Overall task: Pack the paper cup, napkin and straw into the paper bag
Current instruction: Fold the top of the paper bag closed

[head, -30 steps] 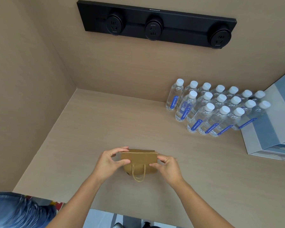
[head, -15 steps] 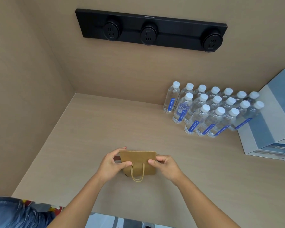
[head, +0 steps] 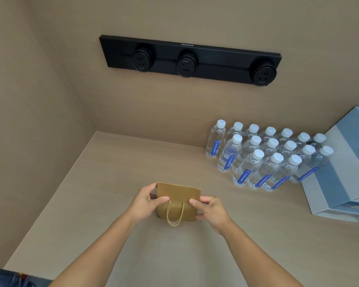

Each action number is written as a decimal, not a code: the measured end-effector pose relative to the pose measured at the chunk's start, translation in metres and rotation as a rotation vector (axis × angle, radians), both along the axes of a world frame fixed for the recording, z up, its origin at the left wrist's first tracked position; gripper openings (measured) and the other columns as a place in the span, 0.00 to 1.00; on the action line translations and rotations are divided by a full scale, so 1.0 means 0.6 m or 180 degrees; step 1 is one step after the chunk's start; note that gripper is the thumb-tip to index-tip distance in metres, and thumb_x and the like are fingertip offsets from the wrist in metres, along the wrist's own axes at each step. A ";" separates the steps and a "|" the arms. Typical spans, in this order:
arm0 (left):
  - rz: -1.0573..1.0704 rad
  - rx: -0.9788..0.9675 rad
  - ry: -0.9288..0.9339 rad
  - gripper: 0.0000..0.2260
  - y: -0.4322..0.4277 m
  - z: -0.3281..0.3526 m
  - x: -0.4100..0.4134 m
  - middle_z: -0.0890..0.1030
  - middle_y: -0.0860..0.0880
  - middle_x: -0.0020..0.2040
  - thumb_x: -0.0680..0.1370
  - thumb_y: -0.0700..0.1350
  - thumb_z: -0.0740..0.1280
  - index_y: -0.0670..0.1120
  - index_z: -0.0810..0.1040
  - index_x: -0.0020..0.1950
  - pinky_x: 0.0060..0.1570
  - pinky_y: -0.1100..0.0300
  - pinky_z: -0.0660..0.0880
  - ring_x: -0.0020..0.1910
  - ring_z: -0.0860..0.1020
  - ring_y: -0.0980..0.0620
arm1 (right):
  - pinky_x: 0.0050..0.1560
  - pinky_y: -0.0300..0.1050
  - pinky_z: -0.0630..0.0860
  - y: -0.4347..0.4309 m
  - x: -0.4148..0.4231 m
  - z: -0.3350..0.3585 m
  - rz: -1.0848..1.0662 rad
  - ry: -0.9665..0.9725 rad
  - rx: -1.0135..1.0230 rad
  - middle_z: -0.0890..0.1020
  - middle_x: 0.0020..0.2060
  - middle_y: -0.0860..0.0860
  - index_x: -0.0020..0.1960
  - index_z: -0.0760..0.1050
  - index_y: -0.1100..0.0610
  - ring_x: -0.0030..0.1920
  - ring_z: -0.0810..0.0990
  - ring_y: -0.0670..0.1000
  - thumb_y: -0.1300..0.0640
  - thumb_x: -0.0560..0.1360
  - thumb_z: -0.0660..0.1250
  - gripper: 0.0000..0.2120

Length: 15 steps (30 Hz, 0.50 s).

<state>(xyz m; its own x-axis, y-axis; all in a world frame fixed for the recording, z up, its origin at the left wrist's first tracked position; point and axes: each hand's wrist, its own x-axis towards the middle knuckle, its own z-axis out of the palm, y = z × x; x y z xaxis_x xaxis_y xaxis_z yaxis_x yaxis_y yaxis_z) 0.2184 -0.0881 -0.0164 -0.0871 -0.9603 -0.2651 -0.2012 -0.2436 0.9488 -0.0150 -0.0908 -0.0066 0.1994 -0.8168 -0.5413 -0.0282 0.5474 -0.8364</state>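
Note:
A small brown paper bag [head: 178, 195] with twisted paper handles stands on the beige counter [head: 133, 162] near its front. Its top is folded flat toward me. My left hand [head: 146, 201] pinches the folded top at the bag's left side. My right hand [head: 208, 207] pinches it at the right side. One handle loop hangs down the bag's front between my hands. No cup, napkin or straw shows; the bag's inside is hidden.
Several water bottles [head: 263, 158] with white caps stand in rows at the back right. A grey-blue box [head: 344, 172] lies at the right edge. A black socket strip [head: 187, 59] is on the back wall. A side wall closes the left.
The bag's open top has been pressed flat and folded over. Both hands keep their grip at the two sides; the camera view shifted slightly.

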 end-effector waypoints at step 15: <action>0.0335 0.0199 -0.0343 0.16 -0.151 -0.014 -0.015 0.82 0.52 0.48 0.74 0.29 0.71 0.51 0.78 0.47 0.60 0.44 0.77 0.57 0.80 0.42 | 0.38 0.44 0.78 -0.158 0.030 -0.001 -0.0049 0.0971 -0.0205 0.80 0.36 0.54 0.42 0.81 0.58 0.34 0.76 0.48 0.66 0.78 0.66 0.09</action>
